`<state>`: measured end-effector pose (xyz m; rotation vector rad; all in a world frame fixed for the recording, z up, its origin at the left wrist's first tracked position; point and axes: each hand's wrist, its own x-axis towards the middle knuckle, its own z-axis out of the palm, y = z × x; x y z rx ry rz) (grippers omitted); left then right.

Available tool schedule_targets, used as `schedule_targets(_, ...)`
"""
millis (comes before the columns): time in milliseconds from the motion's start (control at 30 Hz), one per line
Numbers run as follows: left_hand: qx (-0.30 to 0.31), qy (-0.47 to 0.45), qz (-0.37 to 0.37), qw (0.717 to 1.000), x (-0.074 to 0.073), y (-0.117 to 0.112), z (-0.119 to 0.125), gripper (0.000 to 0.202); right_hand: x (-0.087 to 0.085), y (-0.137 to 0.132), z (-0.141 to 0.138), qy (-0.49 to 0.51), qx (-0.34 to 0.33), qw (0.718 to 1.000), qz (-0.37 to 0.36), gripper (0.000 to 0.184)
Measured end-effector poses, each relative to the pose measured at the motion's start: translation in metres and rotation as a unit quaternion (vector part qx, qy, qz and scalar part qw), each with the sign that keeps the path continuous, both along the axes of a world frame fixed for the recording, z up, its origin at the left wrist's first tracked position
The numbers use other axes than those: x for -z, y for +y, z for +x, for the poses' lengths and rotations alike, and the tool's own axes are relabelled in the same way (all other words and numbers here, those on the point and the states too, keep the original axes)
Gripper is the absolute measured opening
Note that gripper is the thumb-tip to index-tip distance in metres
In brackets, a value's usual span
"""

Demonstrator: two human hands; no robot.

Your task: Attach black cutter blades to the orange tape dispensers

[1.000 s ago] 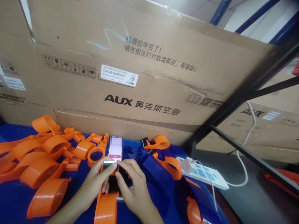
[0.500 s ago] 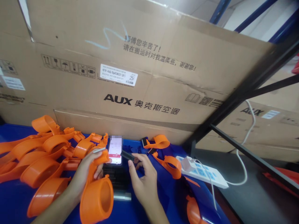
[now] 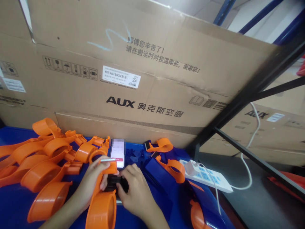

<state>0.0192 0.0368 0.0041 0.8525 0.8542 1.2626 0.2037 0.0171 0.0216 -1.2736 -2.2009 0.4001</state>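
My left hand point(image 3: 95, 173) is closed around an orange plastic holder point(image 3: 101, 208), gripping it by its narrow neck. The holder's round loop hangs toward me. A thin white strip point(image 3: 108, 160) lies along the top of its orange head, by my thumb. My right hand point(image 3: 135, 187) is bent close beside it, thumb and fingers pinching a dark bar-shaped piece point(image 3: 124, 183), mostly hidden. More black pieces point(image 3: 112, 181) show between the two hands; whether they touch the holder I cannot tell. Behind them a phone point(image 3: 118, 152) with a lit screen leans upright.
Several orange holders point(image 3: 40, 171) are heaped on the left of the blue surface point(image 3: 14, 203). Two more holders point(image 3: 175, 168) lie at right, beside dark blue pieces point(image 3: 159, 178) and a white power strip point(image 3: 207, 176). A large cardboard box point(image 3: 152, 79) stands behind; a black frame post point(image 3: 214, 117) slants at right.
My right hand has moved down and left with the black piece, from beside the phone to beside the holder. The left hand with the holder has shifted slightly right and down.
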Motion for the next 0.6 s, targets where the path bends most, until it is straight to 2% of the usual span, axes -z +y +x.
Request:
schedule_targets(100,0.007,0.03,0.008,1.0,0.007,0.001,-0.003,0.015,0.0,0.001,0.002,0.018,0.004,1.0,0.004,0.02)
schedule_targets(233,0.039,0.117,0.02,0.992,0.012,0.0,-0.005,0.016,-0.003,0.002,0.003,0.137,0.023,0.99,0.026,0.017)
schedule_targets(333,0.076,0.157,0.041,0.984,0.008,-0.004,-0.001,0.017,-0.004,0.001,-0.001,0.2,0.022,0.979,0.029,0.016)
schedule_targets(467,0.102,0.171,0.07,0.977,0.0,-0.007,0.005,0.018,-0.003,-0.001,-0.006,0.232,0.003,0.973,0.024,0.01)
schedule_targets(600,0.099,0.159,0.044,0.981,-0.001,-0.005,0.005,0.013,-0.006,-0.002,-0.008,0.238,0.032,0.971,0.019,0.011)
